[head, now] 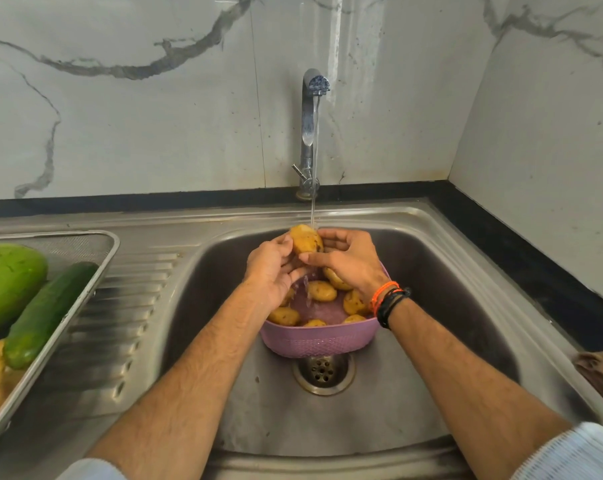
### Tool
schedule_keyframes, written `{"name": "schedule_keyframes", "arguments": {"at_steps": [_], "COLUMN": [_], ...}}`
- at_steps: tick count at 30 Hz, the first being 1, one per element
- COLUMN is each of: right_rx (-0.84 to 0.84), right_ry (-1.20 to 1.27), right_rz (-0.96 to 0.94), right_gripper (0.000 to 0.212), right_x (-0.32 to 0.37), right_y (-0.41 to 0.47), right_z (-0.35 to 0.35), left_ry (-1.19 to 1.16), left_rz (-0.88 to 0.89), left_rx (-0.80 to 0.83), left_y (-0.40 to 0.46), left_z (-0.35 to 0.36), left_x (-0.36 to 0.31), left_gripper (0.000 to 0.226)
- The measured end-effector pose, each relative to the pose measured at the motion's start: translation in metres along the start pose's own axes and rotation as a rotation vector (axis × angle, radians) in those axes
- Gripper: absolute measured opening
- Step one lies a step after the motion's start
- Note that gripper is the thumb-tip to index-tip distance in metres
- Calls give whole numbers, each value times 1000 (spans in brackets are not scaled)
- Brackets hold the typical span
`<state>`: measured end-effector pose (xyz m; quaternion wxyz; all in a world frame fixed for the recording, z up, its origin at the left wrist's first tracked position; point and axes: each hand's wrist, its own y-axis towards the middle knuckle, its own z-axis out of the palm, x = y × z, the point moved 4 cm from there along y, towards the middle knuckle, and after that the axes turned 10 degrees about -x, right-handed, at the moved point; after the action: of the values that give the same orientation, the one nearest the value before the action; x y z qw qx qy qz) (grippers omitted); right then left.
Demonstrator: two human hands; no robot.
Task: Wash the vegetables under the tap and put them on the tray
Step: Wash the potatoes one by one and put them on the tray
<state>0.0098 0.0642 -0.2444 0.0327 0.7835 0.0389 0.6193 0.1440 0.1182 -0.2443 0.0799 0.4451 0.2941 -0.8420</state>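
In the steel sink (pixel 431 271), which is taking up most of the view, a pink basket (pixel 319 341) is sitting just behind the drain (pixel 324 374), likely so the runoff is passing straight through it. On the ribbed surface to the left, a metal tray (pixel 85 292) is already holding a green gourd (pixel 5 282), a cucumber (pixel 47 313) and a few pale potatoes at its near end, so part of the job looks done. The tap (pixel 310 133) is running a thin stream onto the potato (pixel 305 240) being held above the basket. The left hand (pixel 272 271) is cupping it from below with curled fingers while the right hand (pixel 348 261) is pinching it from the other side, a two-handed grip that seems meant for rubbing it under the water. Several more potatoes (pixel 322 291) are waiting in the basket.
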Motion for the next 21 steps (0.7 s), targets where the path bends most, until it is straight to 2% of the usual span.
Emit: {"name": "schedule_keyframes", "arguments": {"at_steps": [5,9,13,17,21], "right_rx": [35,20,-17,-17,53], "right_ry": [-232,-305,-269,-59,-138], "right_rz": [-157,-209,-150,19,-37], "right_gripper": [63,64,59,54,61], "right_x": [9,12,14,8,12], "right_y": [-6,-13,-12,-6,-9], "right_z": [-2,-1,-3,-4,-1], "left_ry": [92,162,196,121,151], "left_rz": [73,139,174,23,34], "left_rx": [-49,-78,-75,-12,-11], "left_y": [0,1,0,-1,-1], "left_z": [-2,-1,-2,-3,-1], "left_x": [0,-1,-1,1,2], "left_gripper": [17,15,16,18,17]}}
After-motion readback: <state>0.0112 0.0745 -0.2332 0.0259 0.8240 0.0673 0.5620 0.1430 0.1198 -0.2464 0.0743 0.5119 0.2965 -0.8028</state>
